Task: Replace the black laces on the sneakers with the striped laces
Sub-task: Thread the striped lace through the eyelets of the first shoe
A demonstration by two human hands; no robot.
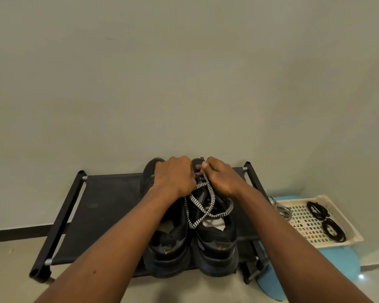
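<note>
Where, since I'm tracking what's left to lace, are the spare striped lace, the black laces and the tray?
Spare striped lace (282,209): head view, its bunched middle.
Black laces (316,211): head view, the farther coil.
Tray (302,198): head view, its far rim.

Both bare forearms reach forward from the lower corners and converge. The left hand (175,178) and right hand (222,179) sit close together, knuckles up and backs toward the camera. The right hand's fingers curl and its thumb pinches the striped lace (212,197) just below its tips, while the left hand's fingers curl downward and grip the same lace at the thumb side.
</note>
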